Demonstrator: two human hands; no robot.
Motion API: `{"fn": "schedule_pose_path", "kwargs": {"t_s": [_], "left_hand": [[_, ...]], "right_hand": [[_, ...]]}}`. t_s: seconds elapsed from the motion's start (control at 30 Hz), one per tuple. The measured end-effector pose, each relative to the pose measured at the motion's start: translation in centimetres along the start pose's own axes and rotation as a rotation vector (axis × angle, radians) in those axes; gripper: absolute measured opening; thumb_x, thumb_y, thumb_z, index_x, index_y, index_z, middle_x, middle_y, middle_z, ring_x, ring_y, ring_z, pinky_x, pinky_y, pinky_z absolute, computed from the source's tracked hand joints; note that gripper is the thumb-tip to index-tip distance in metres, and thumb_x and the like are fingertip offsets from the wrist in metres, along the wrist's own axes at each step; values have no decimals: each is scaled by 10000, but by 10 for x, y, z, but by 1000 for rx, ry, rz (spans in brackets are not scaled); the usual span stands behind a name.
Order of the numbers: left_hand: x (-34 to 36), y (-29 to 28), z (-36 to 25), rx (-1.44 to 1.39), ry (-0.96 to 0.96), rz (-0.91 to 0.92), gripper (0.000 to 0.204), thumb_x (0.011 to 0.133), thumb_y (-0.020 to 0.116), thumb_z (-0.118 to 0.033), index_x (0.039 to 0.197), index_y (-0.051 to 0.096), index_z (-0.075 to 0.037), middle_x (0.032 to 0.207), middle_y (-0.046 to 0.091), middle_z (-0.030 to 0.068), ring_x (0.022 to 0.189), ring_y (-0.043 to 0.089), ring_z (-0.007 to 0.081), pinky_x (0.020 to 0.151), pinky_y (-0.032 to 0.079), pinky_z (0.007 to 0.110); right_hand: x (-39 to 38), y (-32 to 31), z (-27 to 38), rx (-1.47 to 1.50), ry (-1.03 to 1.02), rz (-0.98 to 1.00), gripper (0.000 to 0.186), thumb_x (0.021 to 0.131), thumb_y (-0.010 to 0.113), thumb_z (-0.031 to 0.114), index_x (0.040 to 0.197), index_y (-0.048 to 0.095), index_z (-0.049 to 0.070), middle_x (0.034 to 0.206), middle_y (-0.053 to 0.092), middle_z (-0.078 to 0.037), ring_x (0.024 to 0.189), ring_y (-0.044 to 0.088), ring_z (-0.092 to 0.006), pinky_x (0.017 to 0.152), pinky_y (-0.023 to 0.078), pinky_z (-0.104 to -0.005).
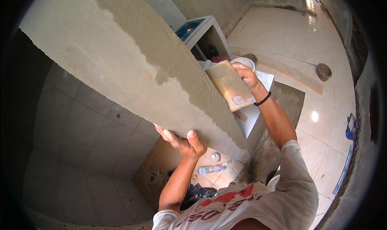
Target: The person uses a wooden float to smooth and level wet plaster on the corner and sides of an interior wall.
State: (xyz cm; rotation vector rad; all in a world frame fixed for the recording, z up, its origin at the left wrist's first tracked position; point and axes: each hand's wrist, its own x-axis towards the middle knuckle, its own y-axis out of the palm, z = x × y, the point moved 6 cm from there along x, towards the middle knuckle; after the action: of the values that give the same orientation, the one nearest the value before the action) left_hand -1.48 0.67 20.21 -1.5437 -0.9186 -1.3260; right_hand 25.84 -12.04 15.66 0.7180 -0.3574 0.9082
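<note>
In front of me a plastered wall end runs diagonally from upper left to lower right. Darker, damp-looking plaster covers its right side, while the rest is pale. My left hand lies against the lower left edge, its fingers stretched along the edge and its thumb apart on the face. In my right hand is a worn, yellowish rectangular plastering float, gripped from behind. It is tilted beside the wall's right edge; whether it touches the plaster I cannot tell. The float's handle is hidden.
A white bucket stands behind my right hand on a white surface. Beyond are a counter with a blue basin, a long plank and a dark pail. Below lie a plastic bottle and coiled cable.
</note>
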Motion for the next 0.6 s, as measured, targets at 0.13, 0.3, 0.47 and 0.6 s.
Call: {"fn": "schedule_pose_path", "kwargs": {"t_s": [0.13,0.3,0.47,0.6], "left_hand": [[2,0,-2,-19,9,-10,722,981,473,-197,1585,119,-23,1633,113,271,1529,51,421,1210,46,581],[4,-3,1,-34,-5,7,762,986,470,-191,1542,41,104,1634,51,287,1532,70,366,1230,69,510],[5,-7,-1,-6,-82,-4,771,996,479,-237,1560,50,65,1626,93,275,1508,156,355,1213,165,499],[7,-5,-8,-37,-96,-59,735,1025,466,-258,1581,76,24,1628,120,243,1486,216,351,1198,213,486]], "right_hand": [[13,-5,9,89,-189,267,396,790,471,15,1112,672,-99,1100,671,-120,932,637,-154,812,524,-241],[-3,-15,-10,222,56,-67,373,788,484,19,1087,679,-87,1063,663,-83,943,633,-154,807,524,-250],[-19,-9,-24,188,26,-1,431,749,493,14,1122,682,-88,1071,691,-96,852,612,-138,791,490,-228],[-87,-33,-22,332,64,-312,458,884,550,117,1296,591,-79,1198,679,-124,1046,665,-157,921,538,-301]]}}
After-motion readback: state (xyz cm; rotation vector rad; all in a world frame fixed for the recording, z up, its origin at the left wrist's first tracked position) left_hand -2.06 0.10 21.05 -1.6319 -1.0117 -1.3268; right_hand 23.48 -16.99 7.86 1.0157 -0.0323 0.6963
